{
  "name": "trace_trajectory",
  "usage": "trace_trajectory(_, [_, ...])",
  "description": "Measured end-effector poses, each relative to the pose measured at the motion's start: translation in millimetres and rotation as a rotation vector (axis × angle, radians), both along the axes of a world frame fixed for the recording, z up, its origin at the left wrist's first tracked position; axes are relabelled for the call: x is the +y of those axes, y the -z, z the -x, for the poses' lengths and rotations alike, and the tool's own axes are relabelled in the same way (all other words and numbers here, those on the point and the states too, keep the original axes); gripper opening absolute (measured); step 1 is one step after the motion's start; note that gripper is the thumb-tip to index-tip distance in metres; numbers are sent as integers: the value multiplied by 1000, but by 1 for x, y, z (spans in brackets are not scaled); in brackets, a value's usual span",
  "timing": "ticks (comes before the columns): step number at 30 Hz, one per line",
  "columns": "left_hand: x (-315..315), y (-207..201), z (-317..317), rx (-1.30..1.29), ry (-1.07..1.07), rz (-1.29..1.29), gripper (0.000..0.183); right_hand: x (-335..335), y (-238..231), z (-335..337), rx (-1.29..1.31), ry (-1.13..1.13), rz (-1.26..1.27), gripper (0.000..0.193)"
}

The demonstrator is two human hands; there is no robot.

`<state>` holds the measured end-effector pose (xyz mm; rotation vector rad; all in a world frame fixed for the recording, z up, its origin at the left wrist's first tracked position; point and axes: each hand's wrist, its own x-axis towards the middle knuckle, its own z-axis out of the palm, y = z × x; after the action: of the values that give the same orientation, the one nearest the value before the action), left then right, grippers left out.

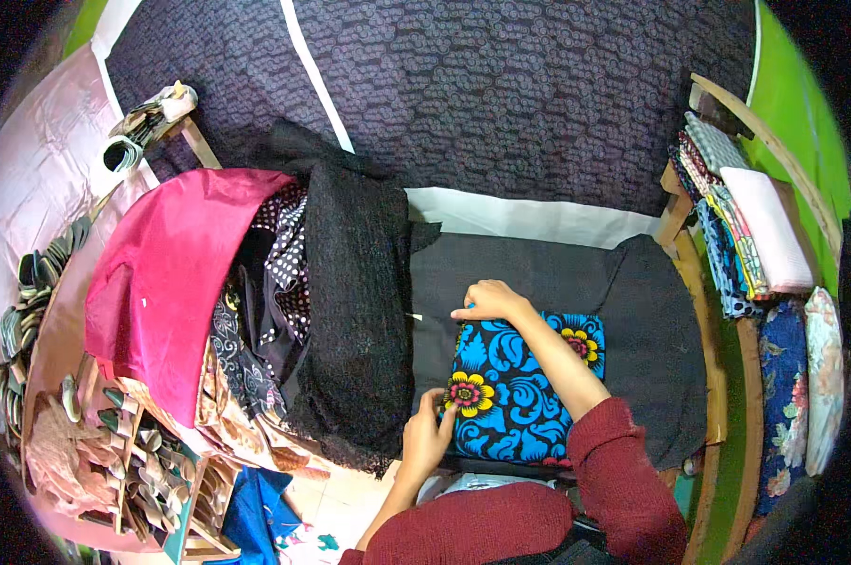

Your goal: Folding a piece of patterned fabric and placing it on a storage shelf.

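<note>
A folded cloth point(524, 414), black with blue leaf scrolls and yellow flowers, lies flat on a dark covered surface point(538, 268). My left hand point(427, 435) grips its left edge, thumb on top and fingers at the side. Reaching across the cloth, my right hand point(493, 301) is closed at the far left corner, its fingers curled over the far edge. That forearm hides part of the pattern.
Left of the cloth hangs a black knitted fabric point(359, 311), beside a polka-dot cloth point(289, 254) and a bright pink cloth point(176, 264). Folded fabrics point(764, 226) are stacked on the right. Shoes point(152, 461) fill a rack at lower left.
</note>
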<state>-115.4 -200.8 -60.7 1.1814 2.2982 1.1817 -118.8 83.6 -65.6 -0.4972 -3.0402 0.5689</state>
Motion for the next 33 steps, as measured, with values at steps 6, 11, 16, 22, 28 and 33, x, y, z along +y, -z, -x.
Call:
trace_trajectory(6, [-1, 18, 7, -172, 2, 46, 21, -5, 6, 4, 93, 29, -88, 49])
trace_trajectory(11, [8, 14, -6, -35, -30, -62, 22, -8, 28, 1, 190, 113, -76, 45])
trace_trajectory(16, [3, 17, -6, 53, 1, -111, 19, -13, 9, 4, 378, 131, -113, 45])
trace_trajectory(22, [3, 8, -8, 190, 52, 268, 21, -12, 29, 2, 291, 140, -114, 46])
trace_trajectory(28, [27, -18, -3, 575, 234, 51, 38, -26, -6, -24, 433, 291, -120, 27])
trace_trajectory(33, [58, -10, -32, 630, 377, 111, 78, -61, -32, -96, 220, 55, 205, 37])
